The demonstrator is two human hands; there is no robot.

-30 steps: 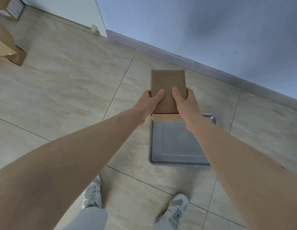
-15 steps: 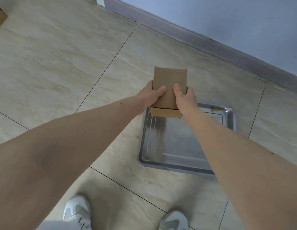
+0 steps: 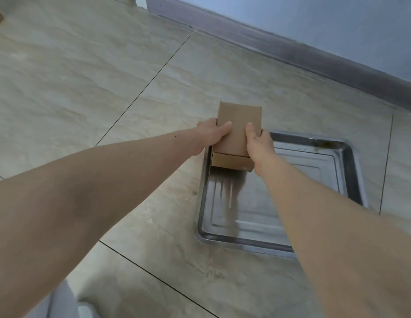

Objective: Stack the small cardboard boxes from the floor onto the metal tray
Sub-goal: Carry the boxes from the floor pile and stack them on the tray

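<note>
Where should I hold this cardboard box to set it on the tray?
Hold the box by its two long sides, one of the hands at each, as the left hand and right hand do now. Its flat, narrow shape suits a two-sided hold for lowering onto the tray.

Soft, even daylight, fairly bright; no hard shadows. Metal tray shows dull glare on far rim, plus smeared dark reflection on its near-left floor under cardboard box. Tiled floor slightly glossy, pale sheen. Blue-grey wall dimmer toward far right. Wide-angle bending: baseboard and tile joints slant. Forearms at bottom edge soft, oversized, slightly blurred.
</note>
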